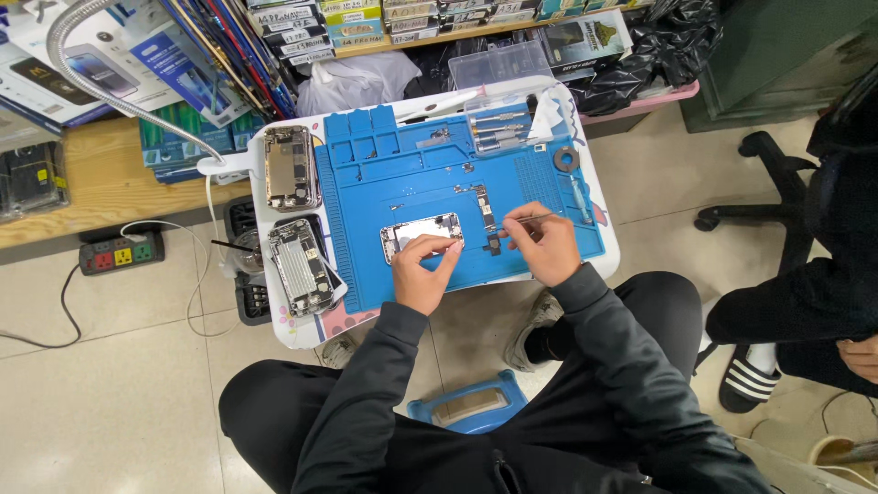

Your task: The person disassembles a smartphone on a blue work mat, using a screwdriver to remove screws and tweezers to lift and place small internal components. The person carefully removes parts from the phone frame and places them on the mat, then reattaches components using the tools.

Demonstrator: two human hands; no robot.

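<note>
One opened phone housing, flat metal, pinched by left hand; right hand grips thin tweezers; two more housings left.

Work mat blue; counter white; sleeves dark grey; floor beige tile; power strip black with coloured switches.

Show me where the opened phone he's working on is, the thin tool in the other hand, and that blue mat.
Opened phone (422, 234), head view: on its exposed inside.
Thin metal tool (540, 218), head view: on the slim shaft beyond the fingers.
Blue work mat (402, 174), head view: on a bare stretch above the phone.
</note>
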